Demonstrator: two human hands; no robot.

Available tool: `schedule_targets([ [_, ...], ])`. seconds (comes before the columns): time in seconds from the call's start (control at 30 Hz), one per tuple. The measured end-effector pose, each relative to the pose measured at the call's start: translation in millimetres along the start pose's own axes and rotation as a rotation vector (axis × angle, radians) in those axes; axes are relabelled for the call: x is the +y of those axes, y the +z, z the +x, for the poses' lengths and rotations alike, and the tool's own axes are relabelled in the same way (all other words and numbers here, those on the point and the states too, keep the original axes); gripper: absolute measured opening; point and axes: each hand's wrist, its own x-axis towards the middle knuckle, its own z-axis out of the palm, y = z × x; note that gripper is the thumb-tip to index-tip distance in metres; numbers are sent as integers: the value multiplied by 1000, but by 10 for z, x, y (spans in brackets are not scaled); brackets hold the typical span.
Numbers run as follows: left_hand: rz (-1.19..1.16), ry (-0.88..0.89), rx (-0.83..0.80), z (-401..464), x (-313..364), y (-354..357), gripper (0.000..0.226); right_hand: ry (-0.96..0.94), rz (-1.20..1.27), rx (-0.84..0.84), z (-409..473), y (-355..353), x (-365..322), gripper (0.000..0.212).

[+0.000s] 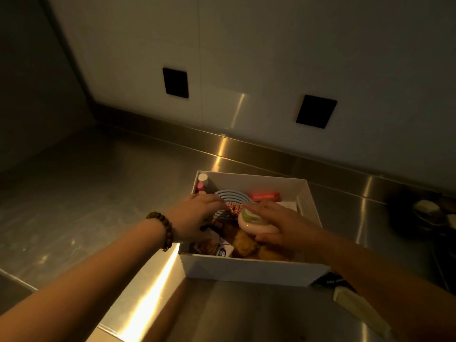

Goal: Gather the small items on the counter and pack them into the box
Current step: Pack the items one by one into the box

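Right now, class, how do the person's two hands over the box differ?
The left hand wears a beaded bracelet; the right hand wears nothing at the wrist. The left reaches to the grey ridged disc; the right lies with fingers spread on the round white case. Both are inside the white box.

Box (249, 269) on counter (98, 183); round case (254, 222) inside it.
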Motion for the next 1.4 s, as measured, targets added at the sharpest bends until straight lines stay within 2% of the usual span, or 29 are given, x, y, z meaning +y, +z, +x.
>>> schedule_targets([
  [0.1,-118,-119,217,-206,-1,127,64,-77,-147,-104,67,92,5,75],
  [0.23,-361,-288,248,-295,31,281,68,-121,-328,-141,198,225,-18,76],
  [0.33,-450,-293,251,-309,55,304,68,-169,-443,-113,247,301,-35,76],
  [0.43,-473,-288,248,-316,69,298,68,-224,-555,-154,292,376,6,77],
  [0.67,-471,-253,285,-303,13,324,68,-171,-472,-196,262,275,25,84],
  [0.77,-471,-249,292,-294,-3,341,66,-133,-421,-137,208,218,42,86],
  [0.87,-467,-244,288,-291,-13,352,65,-56,-321,-52,100,145,-16,78],
  [1.13,-361,-171,348,-272,14,265,70,156,-144,285,-350,126,-132,63],
  [1.23,-404,-114,354,-197,230,166,69,236,-125,340,-611,133,-138,70],
  [1.4,-457,22,306,12,890,106,67,355,-69,432,-1103,115,-11,60],
])
